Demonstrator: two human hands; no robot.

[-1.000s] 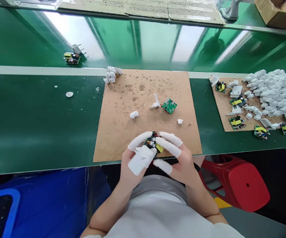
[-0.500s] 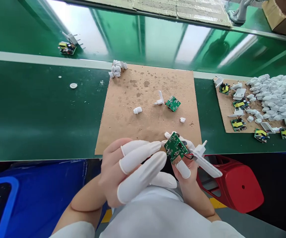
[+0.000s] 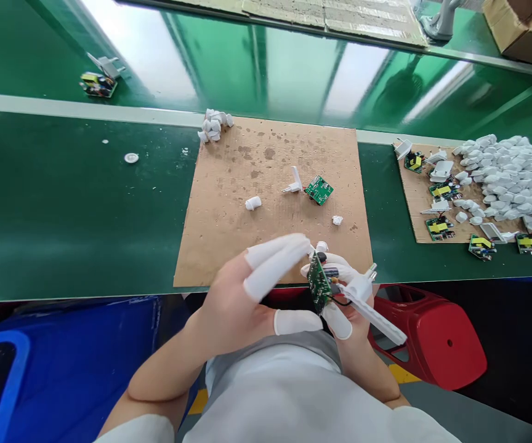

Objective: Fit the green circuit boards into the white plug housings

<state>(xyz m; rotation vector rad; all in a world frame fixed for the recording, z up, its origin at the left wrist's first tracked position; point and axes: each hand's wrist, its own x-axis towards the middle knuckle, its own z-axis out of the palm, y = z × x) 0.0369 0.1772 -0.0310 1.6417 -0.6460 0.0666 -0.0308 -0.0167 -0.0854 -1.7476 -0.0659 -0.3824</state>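
My right hand (image 3: 342, 295) grips a small green circuit board (image 3: 318, 284) held on edge, with a white plug plate (image 3: 371, 303) hanging from it by short wires. My left hand (image 3: 247, 295) hovers just left of the board, fingers in white finger cots stretched out toward it, thumb under it; it holds nothing that I can see. Both hands are at the near edge of a brown cardboard mat (image 3: 229, 234). On the mat lie another green board with its white plug part (image 3: 312, 186) and two small white pieces (image 3: 252, 203).
A heap of white finger cots (image 3: 213, 125) sits at the mat's far left corner. At right, a second cardboard (image 3: 414, 203) carries several boards and a pile of white plastic shells (image 3: 510, 175). One board assembly (image 3: 96, 80) lies on the far conveyor. A red stool (image 3: 441, 341) stands below right.
The board has turned from flat to on edge in my right hand. My left hand has moved up and closer to it. The assembly on the far belt has drifted left.
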